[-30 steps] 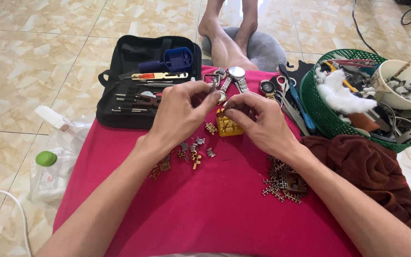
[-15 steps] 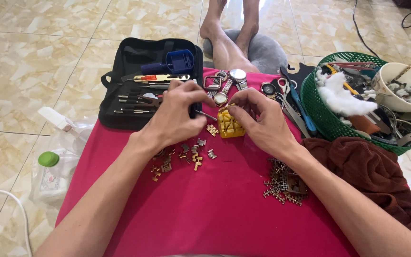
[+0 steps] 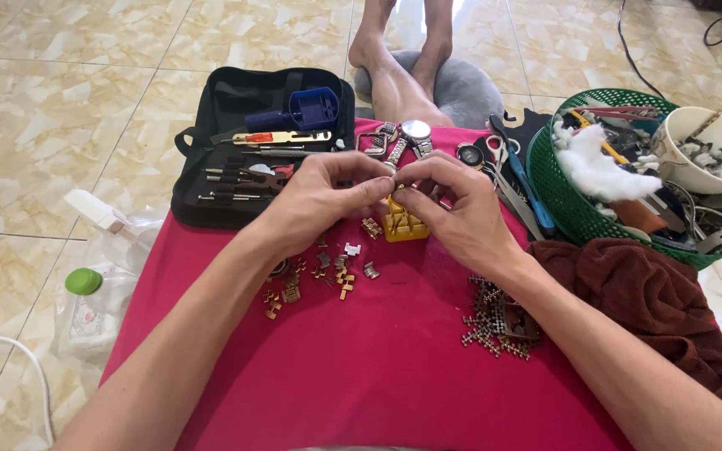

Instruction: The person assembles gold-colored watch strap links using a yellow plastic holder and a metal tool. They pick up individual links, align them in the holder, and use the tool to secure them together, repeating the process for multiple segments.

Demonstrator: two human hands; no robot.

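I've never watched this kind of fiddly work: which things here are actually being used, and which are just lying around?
In use: left hand and right hand pinching a small metal piece over the yellow block; loose links.

Lying about: tool case, green basket, brown cloth, scissors.

Two bare forearms and hands, no sleeves in frame.

Left hand point(image 3: 323, 200) and right hand point(image 3: 453, 209): no gloves, no rings, no wristwatch or band on either wrist. Forearms uncovered the whole way to the bottom edge. Fingers point(image 3: 367, 194) bare, nails short and unpainted. Bare lower legs and feet point(image 3: 403, 50) at top centre, no socks or shoes; whose they are cannot be told.
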